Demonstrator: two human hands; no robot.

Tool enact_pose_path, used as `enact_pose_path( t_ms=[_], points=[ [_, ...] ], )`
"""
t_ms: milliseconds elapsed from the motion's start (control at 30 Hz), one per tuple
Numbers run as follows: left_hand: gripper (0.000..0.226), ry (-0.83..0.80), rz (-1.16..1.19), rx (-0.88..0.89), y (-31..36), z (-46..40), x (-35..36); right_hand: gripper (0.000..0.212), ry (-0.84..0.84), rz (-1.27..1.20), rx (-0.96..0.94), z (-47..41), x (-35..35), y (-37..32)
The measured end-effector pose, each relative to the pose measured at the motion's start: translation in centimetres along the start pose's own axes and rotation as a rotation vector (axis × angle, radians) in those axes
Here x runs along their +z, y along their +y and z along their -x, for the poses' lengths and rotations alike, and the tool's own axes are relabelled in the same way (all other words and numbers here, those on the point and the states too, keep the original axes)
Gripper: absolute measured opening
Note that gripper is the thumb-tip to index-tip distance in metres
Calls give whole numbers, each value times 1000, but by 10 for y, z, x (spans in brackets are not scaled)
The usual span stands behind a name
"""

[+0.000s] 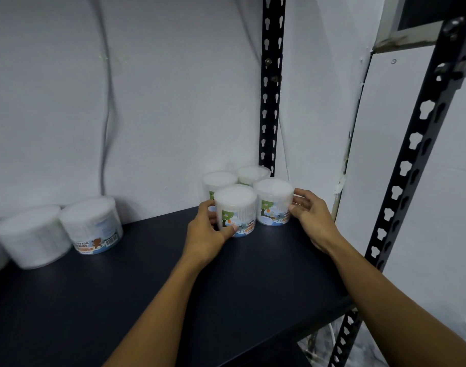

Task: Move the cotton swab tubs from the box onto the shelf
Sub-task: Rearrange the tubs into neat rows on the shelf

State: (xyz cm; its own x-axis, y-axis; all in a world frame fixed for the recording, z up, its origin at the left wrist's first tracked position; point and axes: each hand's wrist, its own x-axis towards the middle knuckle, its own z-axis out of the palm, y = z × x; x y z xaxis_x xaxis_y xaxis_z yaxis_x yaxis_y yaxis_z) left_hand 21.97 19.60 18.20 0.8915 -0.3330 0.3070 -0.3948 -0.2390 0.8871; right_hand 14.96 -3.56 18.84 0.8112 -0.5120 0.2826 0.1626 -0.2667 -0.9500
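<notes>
Several clear round cotton swab tubs stand on the dark shelf [147, 287]. In the back right corner, my left hand [208, 234] grips the front left tub [236, 210], thumb on its label. My right hand [310, 215] holds the front right tub [274, 202], fingers curled round its right side. Both tubs stand upright on the shelf and touch each other. Two more tubs [219, 182] [253, 174] stand right behind them against the wall. The box is out of view.
At the far left of the shelf stand other tubs [91, 225] [31, 238] by the wall. Black perforated uprights [270, 83] [401, 181] frame the right end. The shelf's front edge runs close to my right forearm.
</notes>
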Motion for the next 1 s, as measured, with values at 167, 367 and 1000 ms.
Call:
enact_pose_path(
  t_ms=[167, 367, 1000],
  points=[
    [62, -16, 2, 10, 3, 2, -1, 44, 2, -5, 5, 0, 0, 1],
    [65, -24, 8, 17, 3, 3, -2, 44, 0, 2, 3, -1, 0, 1],
    [72, -20, 31, -25, 11, 10, -5, 54, 76, 29, 70, 11, -1, -4]
  ],
)
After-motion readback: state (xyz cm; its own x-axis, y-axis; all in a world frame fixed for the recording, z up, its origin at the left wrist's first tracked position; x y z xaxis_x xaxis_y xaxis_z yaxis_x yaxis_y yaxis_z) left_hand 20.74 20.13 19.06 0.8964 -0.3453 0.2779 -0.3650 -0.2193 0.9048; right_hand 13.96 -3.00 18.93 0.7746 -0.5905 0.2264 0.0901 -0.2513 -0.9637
